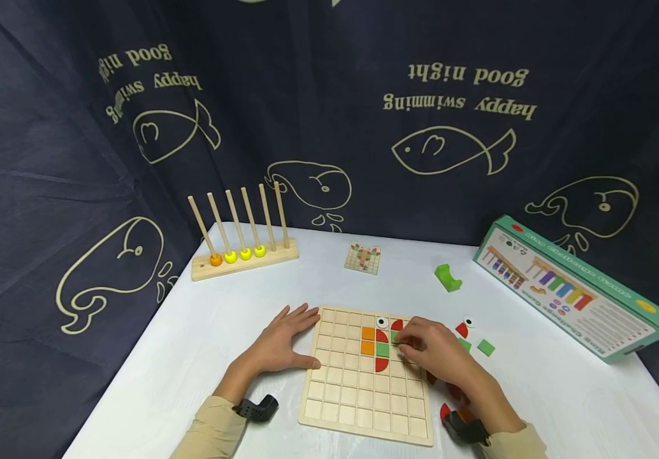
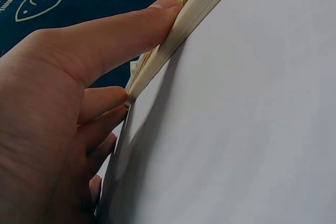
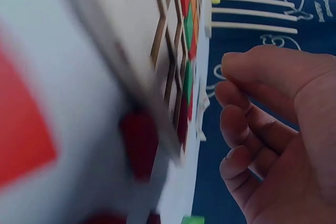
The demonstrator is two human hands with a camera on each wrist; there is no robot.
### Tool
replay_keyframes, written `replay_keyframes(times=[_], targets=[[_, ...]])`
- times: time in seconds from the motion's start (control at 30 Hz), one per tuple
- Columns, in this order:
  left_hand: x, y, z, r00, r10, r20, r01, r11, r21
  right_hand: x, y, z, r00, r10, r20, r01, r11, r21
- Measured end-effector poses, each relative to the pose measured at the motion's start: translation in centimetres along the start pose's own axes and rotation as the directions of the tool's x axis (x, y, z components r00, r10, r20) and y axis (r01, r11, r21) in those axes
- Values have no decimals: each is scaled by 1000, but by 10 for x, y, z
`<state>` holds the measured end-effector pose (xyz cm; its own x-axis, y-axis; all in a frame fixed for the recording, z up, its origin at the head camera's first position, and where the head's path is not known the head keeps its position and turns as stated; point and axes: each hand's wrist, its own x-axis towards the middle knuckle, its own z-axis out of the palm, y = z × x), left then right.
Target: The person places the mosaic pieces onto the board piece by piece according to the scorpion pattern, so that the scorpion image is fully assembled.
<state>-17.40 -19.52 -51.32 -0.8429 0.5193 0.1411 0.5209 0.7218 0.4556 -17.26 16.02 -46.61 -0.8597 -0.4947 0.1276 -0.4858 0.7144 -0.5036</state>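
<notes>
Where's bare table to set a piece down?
Bare: the white table between the peg stand and left hand, and between the pattern card and green block. Crowded: the grid board's right edge, with the right hand and loose pieces around it.

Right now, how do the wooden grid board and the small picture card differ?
The wooden grid board is far larger than the picture card. The left hand touches the board's edge, while no hand touches the card. The card lies beyond the board's far edge. Both show a grid with coloured shapes.
</notes>
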Motion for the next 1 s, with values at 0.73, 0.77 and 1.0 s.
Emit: replay_keyframes(times=[0.73, 0.77, 1.0], targets=[[0, 2, -2, 1000, -5, 0, 5, 1000, -12, -79, 47, -36, 977, 212, -36, -212, 977, -22], [0, 1, -2, 1000, -5, 0, 5, 1000, -12, -81, 48, -37, 973, 229, -24, -229, 973, -20], [0, 1, -1, 1000, 7, -6, -7, 1000, -15, -99, 55, -39, 937, 350, 9, -350, 936, -26]])
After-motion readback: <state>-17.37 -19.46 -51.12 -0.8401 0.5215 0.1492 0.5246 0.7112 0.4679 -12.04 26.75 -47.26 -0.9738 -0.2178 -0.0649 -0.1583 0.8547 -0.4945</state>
